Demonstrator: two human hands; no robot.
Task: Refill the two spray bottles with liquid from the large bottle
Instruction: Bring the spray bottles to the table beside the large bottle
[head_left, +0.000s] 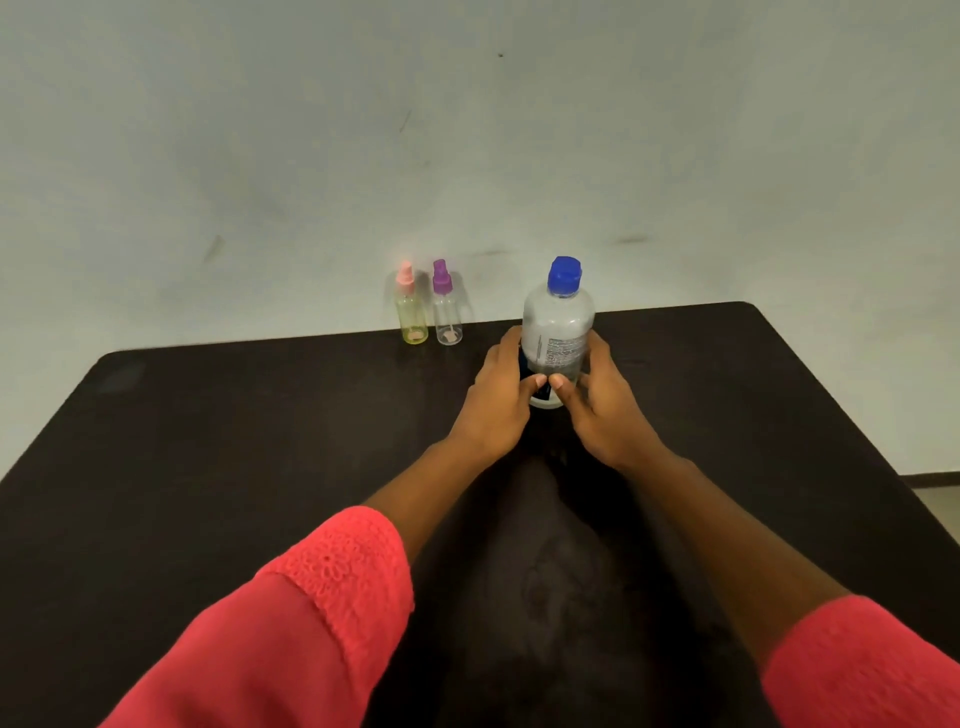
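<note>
A large clear bottle (560, 325) with a blue cap stands upright on the dark table (260, 441), right of centre near the far edge. My left hand (498, 400) wraps its lower left side and my right hand (597, 410) wraps its lower right side, thumbs meeting in front. Two small spray bottles stand to the left by the far edge: a yellowish spray bottle (412, 312) with a pink spray top, and a clear spray bottle (447, 312) with a purple spray top. Both have their tops on.
A pale wall (467, 130) rises right behind the table's far edge. The table's right edge (852, 421) slopes down toward a strip of floor at the right. My red sleeves fill the bottom of the view.
</note>
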